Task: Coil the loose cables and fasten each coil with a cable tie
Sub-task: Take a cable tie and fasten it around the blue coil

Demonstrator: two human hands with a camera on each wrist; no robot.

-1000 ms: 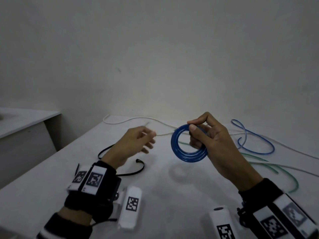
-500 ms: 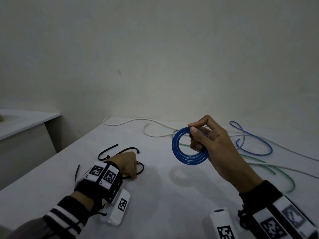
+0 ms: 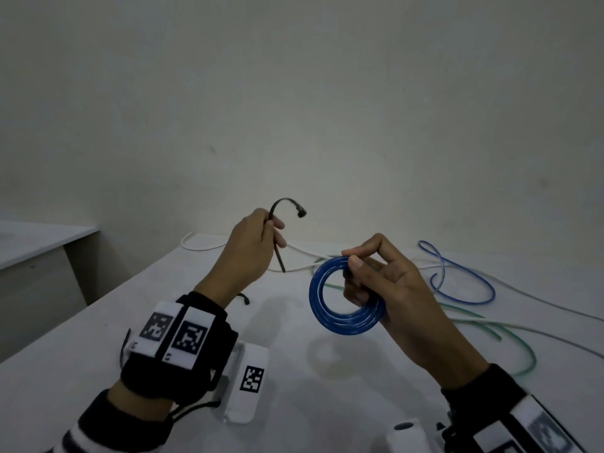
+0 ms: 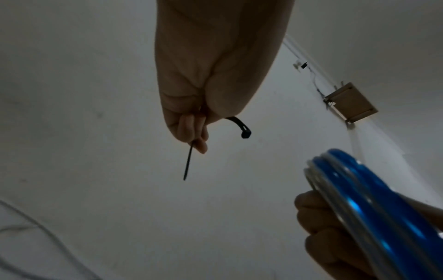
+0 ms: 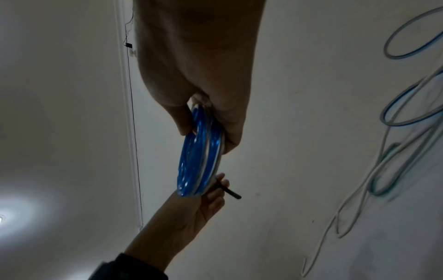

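Up off the table (image 3: 98,371) comes the left hand (image 3: 251,246), now pinching a black cable tie (image 3: 277,223) left of the blue coil (image 3: 346,295), which the right hand (image 3: 385,289) grips midair. Wrist markers (image 3: 188,336) show square codes; no legible writing.

**Glossy cable, matt tie, smooth table**

The blue cable coil (image 3: 348,297) is looking like glossy, smooth plastic, catching bright highlights along its turns. The black cable tie (image 3: 280,223) is showing as thin, matt plastic with a small blocky head. The table (image 3: 294,403) is appearing smooth, pale and faintly reflective. The loose blue cable (image 3: 457,279), green cable (image 3: 510,341) and white cable (image 3: 209,246) lying on it are looking like smooth plastic. The wrist bands (image 3: 183,348) are seeming to be black cloth carrying hard white printed blocks.
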